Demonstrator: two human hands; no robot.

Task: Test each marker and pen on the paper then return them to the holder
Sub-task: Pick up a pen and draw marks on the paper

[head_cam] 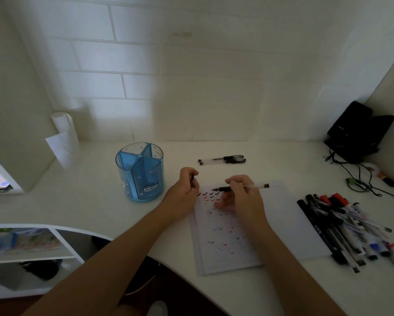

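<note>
1. Forearms [123, 258] are noted nearest, both bare, reaching from the lower edge up onto the white desk [88, 201].
2. Paper [282, 215] is laid flat on the desk under the right hand. Rows of black and red tick marks are seen on its left half.
3. Pile of markers and pens [342, 226] is heaped just beside the paper's right edge, lying crosswise, caps in black, red and blue.
4. Holder [139, 172], blue and see-through, is stood upright on the desk left of the left hand. It is split into compartments and a cat face is printed low on the front.
5. Right hand [244, 192] is held over the top rows of ticks. Pen [257, 186] is pinched near its dark grip between thumb and forefingers and lies almost level, tip to the left. The remaining fingers are blurred and point down toward the sheet. Tip contact with the paper cannot be told.
6. Left hand [188, 183] is placed at the paper's upper left corner, fingers curled round a small dark piece [192, 181].
7. Two clear pens [222, 159] are laid side by side on the desk beyond the hands, apart from the paper.
</note>
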